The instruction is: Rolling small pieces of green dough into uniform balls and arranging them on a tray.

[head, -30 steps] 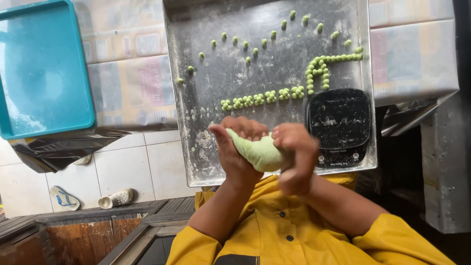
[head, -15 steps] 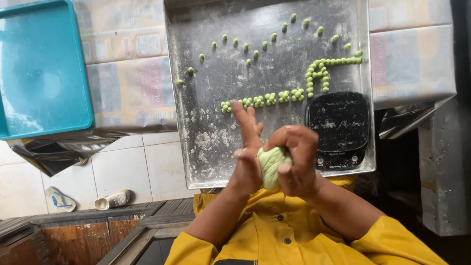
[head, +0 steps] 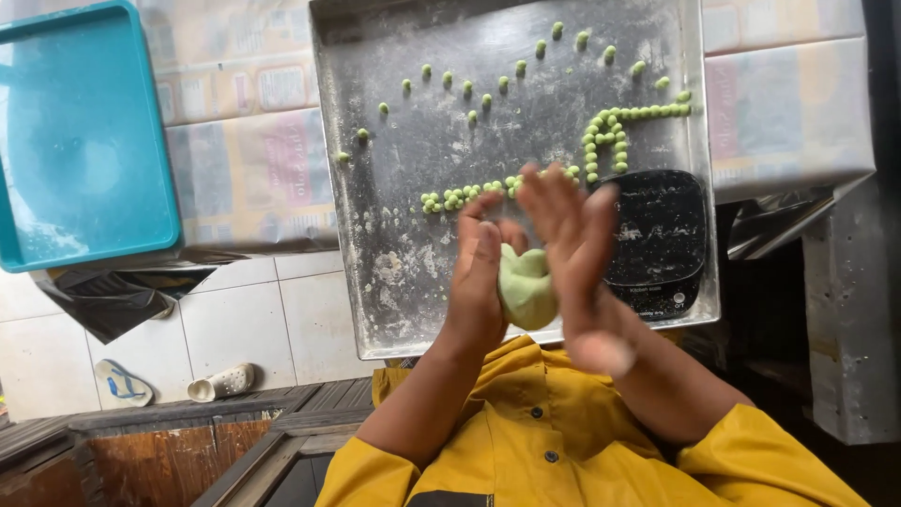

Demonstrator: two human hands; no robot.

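We note one pale green dough lump (head: pixel 526 289), smooth and rounded, pressed between our two palms above the near edge of the floured metal tray (head: pixel 375 188). Part of it is hidden behind the fingers.

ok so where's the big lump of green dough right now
In the head view the green dough lump sits pressed between the left hand and right hand, above the near edge of the metal tray, left of the black scale.

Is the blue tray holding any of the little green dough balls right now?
No, the blue tray shows only a bare bottom, while the little green dough balls all sit on the floured metal tray.
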